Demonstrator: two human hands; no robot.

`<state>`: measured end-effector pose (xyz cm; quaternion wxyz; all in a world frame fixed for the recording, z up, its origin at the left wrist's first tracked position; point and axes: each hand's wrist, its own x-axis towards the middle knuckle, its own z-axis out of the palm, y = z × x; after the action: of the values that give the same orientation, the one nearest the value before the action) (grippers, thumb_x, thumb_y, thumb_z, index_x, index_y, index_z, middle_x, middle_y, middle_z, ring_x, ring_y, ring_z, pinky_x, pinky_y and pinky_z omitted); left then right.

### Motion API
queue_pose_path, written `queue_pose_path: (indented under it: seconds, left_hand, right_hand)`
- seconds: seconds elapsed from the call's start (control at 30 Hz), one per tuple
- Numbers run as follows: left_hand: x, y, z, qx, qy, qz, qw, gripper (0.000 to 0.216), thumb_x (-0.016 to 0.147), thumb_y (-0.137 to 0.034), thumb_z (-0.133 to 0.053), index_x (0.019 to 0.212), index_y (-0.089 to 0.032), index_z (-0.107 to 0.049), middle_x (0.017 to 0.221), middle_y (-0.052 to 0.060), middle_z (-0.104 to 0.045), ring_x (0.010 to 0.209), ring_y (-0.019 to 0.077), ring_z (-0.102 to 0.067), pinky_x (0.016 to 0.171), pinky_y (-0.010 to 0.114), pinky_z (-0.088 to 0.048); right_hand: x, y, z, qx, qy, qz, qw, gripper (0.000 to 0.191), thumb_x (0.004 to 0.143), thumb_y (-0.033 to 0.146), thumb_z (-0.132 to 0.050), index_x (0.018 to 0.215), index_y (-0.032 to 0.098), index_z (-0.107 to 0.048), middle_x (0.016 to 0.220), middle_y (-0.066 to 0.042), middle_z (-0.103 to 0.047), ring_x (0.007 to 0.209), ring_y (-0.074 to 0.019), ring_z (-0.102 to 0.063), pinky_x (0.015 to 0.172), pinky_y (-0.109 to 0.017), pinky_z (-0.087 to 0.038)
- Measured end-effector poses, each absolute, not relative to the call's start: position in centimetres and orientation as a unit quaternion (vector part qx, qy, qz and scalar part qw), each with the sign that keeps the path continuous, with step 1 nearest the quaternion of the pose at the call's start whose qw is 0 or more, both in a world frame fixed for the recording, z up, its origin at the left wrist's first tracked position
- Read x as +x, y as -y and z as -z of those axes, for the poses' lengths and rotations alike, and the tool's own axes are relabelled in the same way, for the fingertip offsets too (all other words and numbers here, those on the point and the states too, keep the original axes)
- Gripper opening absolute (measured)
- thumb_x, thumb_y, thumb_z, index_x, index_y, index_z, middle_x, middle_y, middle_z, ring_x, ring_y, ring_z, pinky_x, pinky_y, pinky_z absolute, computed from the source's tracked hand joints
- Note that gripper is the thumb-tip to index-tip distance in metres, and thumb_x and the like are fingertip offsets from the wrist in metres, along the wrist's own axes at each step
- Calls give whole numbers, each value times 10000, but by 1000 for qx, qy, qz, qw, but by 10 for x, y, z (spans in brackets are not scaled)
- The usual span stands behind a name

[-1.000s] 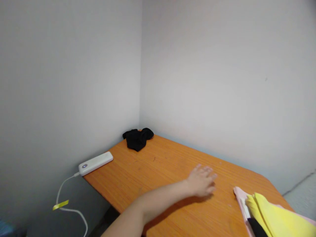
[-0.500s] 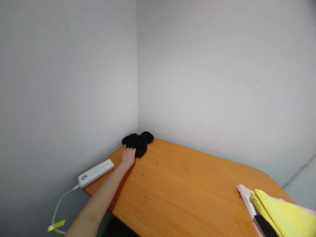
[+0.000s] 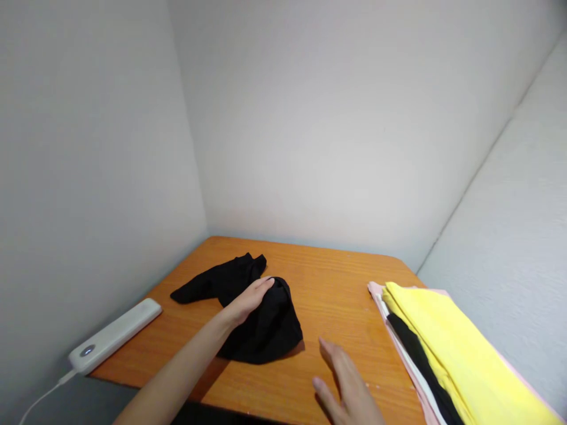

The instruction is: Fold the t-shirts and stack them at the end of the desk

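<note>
A crumpled black garment point(image 3: 270, 327) lies partly raised on the wooden table point(image 3: 336, 283), one sleeve-like part stretching to the left. My left hand point(image 3: 252, 298) grips its upper middle, with the fingertips tucked partly into the cloth. To the right of the garment, my right hand point(image 3: 348, 386) hovers low over the table near the front edge. Its thumb and fingers are apart, holding nothing, and it does not touch the cloth.
A white power bank point(image 3: 117, 333) with a cable sits at the table's left edge. Folded clothes are stacked on the right, a yellow garment point(image 3: 460, 348) on top, with black, white and pink layers below. Walls border the table behind and at the left.
My left hand has drawn the black garment from the far corner toward me and to the right. My right hand has come into view. The camera has turned rightward.
</note>
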<state>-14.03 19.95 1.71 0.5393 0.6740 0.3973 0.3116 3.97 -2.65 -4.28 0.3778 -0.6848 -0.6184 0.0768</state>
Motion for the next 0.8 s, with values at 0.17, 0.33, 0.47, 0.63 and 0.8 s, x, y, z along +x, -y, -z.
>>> queue_pose_path:
  seconds: [0.17, 0.33, 0.47, 0.63, 0.8]
  left_hand:
    - [-141, -155, -46, 634, -254, -241, 690, 446, 788, -530, -631, 1054, -173, -608, 1026, 56, -691, 1003, 242, -623, 894, 343, -469]
    - [-170, -155, -58, 794, -267, -251, 486, 256, 716, -182, -625, 965, -216, -579, 916, -2, -637, 905, 197, -594, 822, 290, -451]
    - [-190, -163, -45, 867, -311, -280, 272, 237, 728, -104, -439, 868, -215, -595, 935, 35, -603, 954, 220, -567, 876, 338, -432]
    - [-195, -135, -43, 824, -340, -297, 342, 151, 832, -191, -399, 852, -215, -547, 846, 13, -594, 837, 192, -570, 817, 306, -462]
    - [-223, -99, -94, 771, -319, -260, 487, 277, 878, -459, -479, 812, -208, -578, 787, 1, -605, 734, 160, -561, 659, 236, -474]
  right_hand:
    - [14, 3, 43, -684, 572, -116, 437, 364, 874, 362, -524, 1174, 168, -591, 1142, -130, -637, 1057, -281, -612, 895, -414, -505]
    - [50, 8, 31, -661, 495, -153, 544, 173, 868, 326, -501, 899, 197, -613, 838, -53, -653, 793, -234, -626, 711, -331, -508]
    - [80, 18, 18, -674, 417, -147, 591, 205, 874, 366, -480, 968, 206, -567, 909, -48, -652, 819, -206, -615, 738, -297, -493]
    - [95, 32, 4, -694, 406, -108, 585, 249, 825, 374, -471, 971, 211, -592, 901, -36, -649, 880, -210, -602, 772, -297, -485]
    - [123, 75, -59, -674, 461, -198, 543, 315, 777, 469, -616, 932, 196, -653, 861, -48, -675, 779, -218, -623, 671, -283, -502]
